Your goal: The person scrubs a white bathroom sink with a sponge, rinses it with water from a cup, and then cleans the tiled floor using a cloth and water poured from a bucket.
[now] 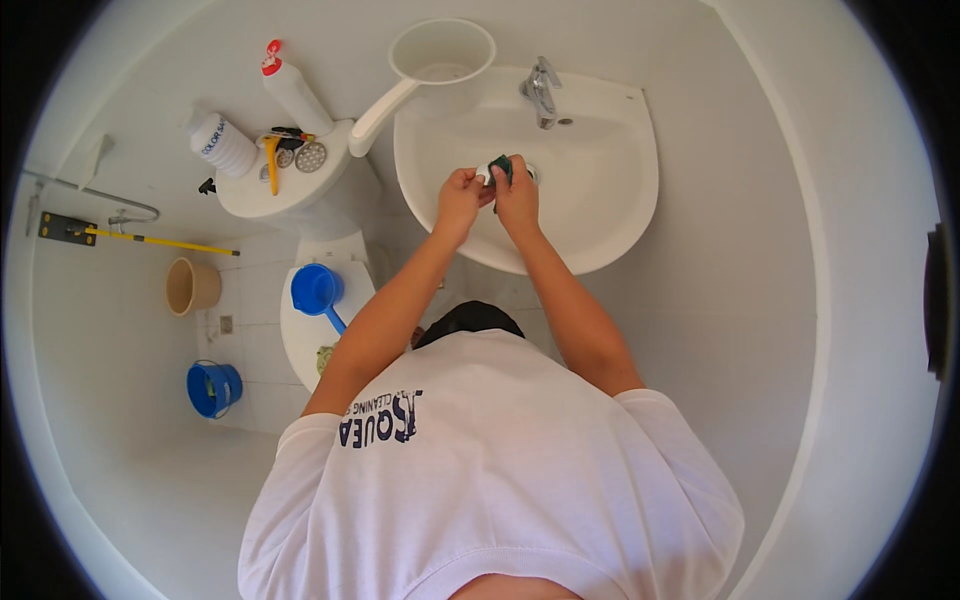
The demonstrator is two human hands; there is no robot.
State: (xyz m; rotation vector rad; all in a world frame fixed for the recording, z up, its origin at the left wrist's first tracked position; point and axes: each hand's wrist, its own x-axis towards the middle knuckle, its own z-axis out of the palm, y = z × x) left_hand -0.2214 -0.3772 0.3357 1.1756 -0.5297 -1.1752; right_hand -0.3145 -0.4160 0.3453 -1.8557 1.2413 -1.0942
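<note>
Both hands meet over the white washbasin [600, 215]. My left hand [459, 203] is closed, its fingertips pinching a small white piece [484, 174] whose kind I cannot make out. Pressed against that piece is a dark green scrubbing pad [500, 168], gripped by my right hand [518, 198]. Part of the pad hangs below the fingers. Just behind my right hand the drain [532, 175] partly shows. A chrome faucet [541, 92] stands at the basin's back. On the back left rim rests a white dipper [442, 50], its handle pointing toward the toilet tank.
The toilet tank [245, 200] holds a white bottle with red cap [298, 97], another white bottle [222, 146], a yellow-handled tool [271, 165] and round metal strainers [311, 156]. A blue dipper [317, 289] sits on the toilet lid. Lower left are blue [213, 390] and tan [192, 287] buckets.
</note>
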